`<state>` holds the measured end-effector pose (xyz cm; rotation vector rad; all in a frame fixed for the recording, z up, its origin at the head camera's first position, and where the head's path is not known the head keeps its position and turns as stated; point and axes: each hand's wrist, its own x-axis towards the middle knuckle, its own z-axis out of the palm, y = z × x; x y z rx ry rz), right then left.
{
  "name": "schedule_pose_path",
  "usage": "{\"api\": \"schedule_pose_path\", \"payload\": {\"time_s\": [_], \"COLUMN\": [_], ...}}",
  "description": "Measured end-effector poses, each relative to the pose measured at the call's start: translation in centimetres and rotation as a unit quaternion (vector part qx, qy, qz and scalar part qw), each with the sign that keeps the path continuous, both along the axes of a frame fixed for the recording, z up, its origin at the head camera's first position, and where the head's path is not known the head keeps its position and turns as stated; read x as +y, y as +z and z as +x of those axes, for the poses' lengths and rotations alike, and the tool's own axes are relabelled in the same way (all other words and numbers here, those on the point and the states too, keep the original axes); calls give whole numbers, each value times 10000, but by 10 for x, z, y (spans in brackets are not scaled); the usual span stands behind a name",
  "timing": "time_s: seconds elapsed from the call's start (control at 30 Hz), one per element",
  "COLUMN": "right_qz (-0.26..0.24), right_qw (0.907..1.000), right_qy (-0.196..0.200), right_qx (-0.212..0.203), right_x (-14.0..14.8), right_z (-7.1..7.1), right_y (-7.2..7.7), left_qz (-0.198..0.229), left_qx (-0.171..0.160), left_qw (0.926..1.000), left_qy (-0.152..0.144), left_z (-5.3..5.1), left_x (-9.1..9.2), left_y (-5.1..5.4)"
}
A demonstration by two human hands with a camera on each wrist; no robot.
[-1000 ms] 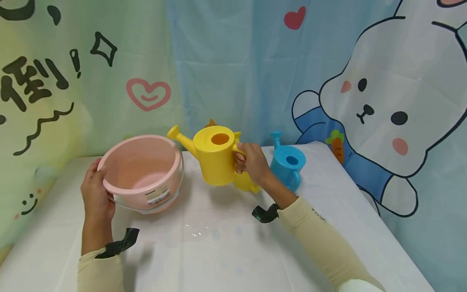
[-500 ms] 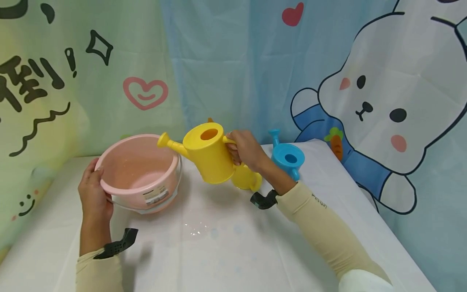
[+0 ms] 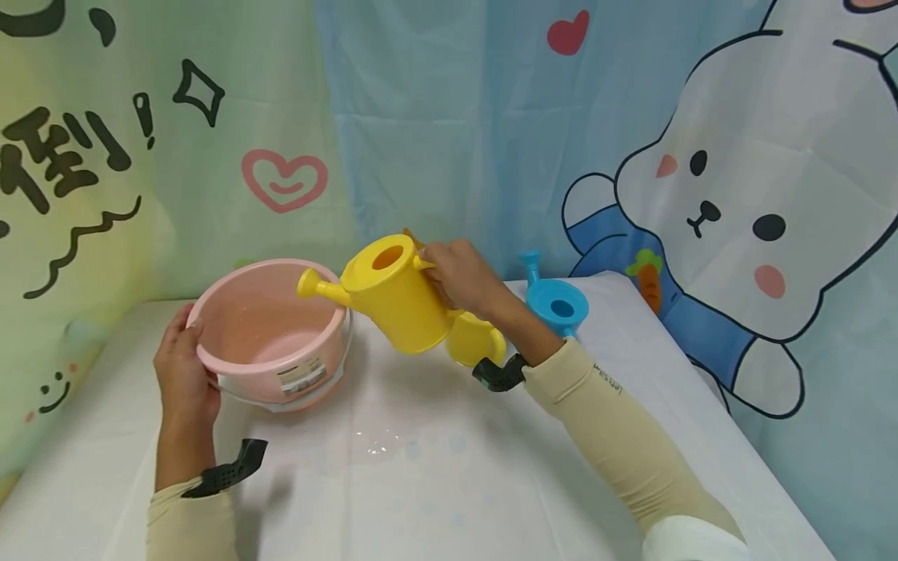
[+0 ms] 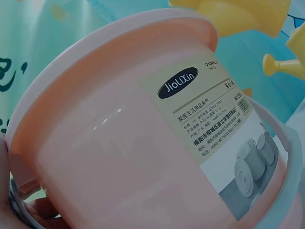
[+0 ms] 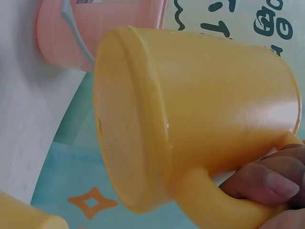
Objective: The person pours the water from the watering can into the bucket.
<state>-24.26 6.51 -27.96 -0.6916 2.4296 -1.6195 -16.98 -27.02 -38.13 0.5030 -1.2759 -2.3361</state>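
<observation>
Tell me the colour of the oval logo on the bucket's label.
The oval logo is black; it shows best in the left wrist view.

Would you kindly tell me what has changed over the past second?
The right hand carried its yellow watering can leftward and tilted it toward the pink bucket, so its spout now overlaps more of the bucket in the head view. No grip changed: the left hand still holds the bucket; the blue watering can stayed put.
</observation>
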Motion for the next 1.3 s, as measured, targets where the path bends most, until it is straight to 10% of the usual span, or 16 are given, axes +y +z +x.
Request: {"api": "schedule_pose_path", "payload": {"time_s": [1.3], "right_qz": [1192], "right_qw": [9927], "right_qy": [-104], "right_qx": [-119], "right_x": [-17], "right_z": [-12], "right_y": [40], "left_qz": [-56], "left_qx": [77], "left_qw": [9999], "left_qy": [-111], "left_z": [0], "left_x": [1], "left_y": [0]}}
